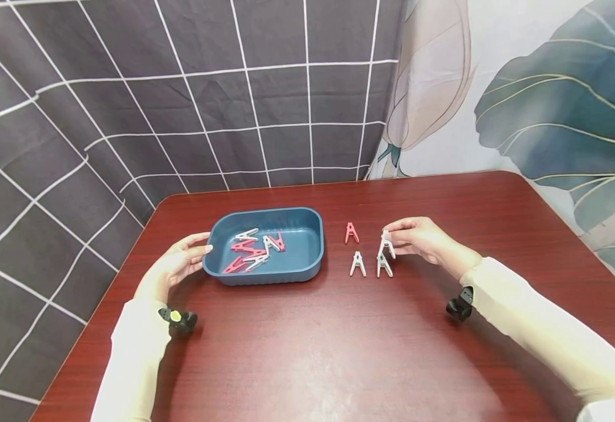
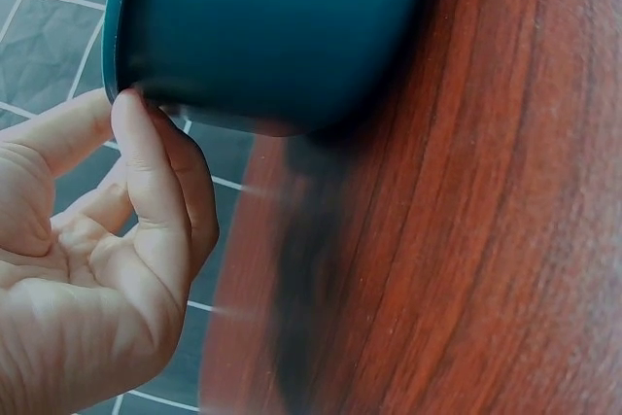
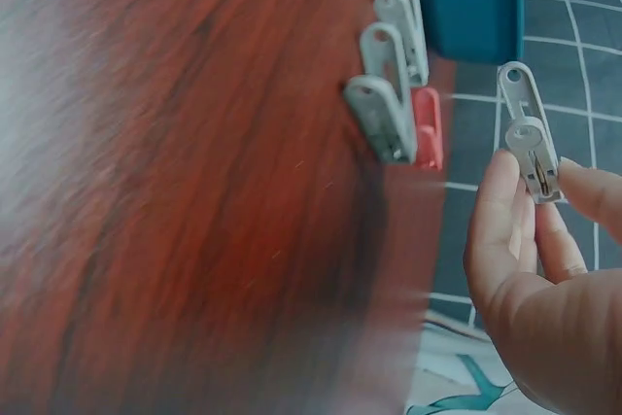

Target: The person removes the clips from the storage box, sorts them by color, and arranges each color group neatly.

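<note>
My left hand (image 1: 177, 261) pinches the left end rim of a blue plastic basin (image 1: 265, 278) between thumb and fingers; the left wrist view shows the fingertips at that rim. Inside the basin lie several white and red clothespins (image 1: 248, 246). My right hand (image 1: 420, 239) pinches a white clothespin (image 3: 530, 133) between thumb and fingers, its legs pointing away from the hand. In the head view this clothespin overlaps a second white clothespin (image 1: 384, 267) standing on the table. Beside them stand another white clothespin (image 1: 357, 264) and a red one (image 1: 351, 232).
The dark red wooden table (image 1: 297, 346) reaches to a grey grid-patterned cloth (image 1: 207, 99) behind and at the left. A white cloth with a leaf and flower print (image 1: 560, 111) hangs at the back right. Each wrist carries a small black camera (image 1: 460, 305).
</note>
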`<state>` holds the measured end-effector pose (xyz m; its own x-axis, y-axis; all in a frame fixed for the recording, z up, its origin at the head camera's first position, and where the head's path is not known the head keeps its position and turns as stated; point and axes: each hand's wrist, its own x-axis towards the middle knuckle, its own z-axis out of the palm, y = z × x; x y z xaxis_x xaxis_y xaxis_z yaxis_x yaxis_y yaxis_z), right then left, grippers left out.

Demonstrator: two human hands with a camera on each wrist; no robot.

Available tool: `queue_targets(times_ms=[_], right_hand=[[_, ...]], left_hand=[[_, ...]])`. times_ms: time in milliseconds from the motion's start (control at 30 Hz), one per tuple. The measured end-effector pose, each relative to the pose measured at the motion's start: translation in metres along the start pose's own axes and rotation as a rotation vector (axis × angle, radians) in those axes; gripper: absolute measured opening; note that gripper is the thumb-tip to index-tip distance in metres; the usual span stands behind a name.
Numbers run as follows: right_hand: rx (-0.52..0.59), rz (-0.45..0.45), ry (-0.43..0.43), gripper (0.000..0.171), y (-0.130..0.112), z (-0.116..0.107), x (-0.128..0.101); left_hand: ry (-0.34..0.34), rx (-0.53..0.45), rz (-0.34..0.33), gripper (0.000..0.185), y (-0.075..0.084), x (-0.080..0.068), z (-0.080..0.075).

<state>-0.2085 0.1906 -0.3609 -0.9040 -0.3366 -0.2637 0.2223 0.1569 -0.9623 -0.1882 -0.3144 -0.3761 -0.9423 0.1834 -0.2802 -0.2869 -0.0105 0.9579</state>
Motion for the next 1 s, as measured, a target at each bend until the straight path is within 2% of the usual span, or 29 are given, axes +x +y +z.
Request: queue_targets(times_ms=[167,200,400,700,1000], right_hand=[[-0.051,0.019,0.002,0.042,0.009,-0.011,-0.005],[-0.065,0.023,0.003,0.041,0.011,-0.012,-0.006],[-0.159,0.054,0.01,0.037,0.016,-0.018,-0.009],[-0.202,0.147,0.033,0.03,0.022,-0.02,-0.007],[-0.293,0.138,0.074,0.029,0.023,-0.017,-0.006]], left_hand=[[0.012,0.205,0.001,0.053,0.001,-0.004,0.001],[0.014,0.202,-0.001,0.052,0.002,-0.004,0.001],[-0.014,-0.027,-0.006,0.034,0.004,0.002,0.001],[-0.03,-0.11,-0.01,0.03,0.0,0.001,-0.002],[-0.031,-0.116,-0.003,0.031,-0.002,0.005,-0.001]])
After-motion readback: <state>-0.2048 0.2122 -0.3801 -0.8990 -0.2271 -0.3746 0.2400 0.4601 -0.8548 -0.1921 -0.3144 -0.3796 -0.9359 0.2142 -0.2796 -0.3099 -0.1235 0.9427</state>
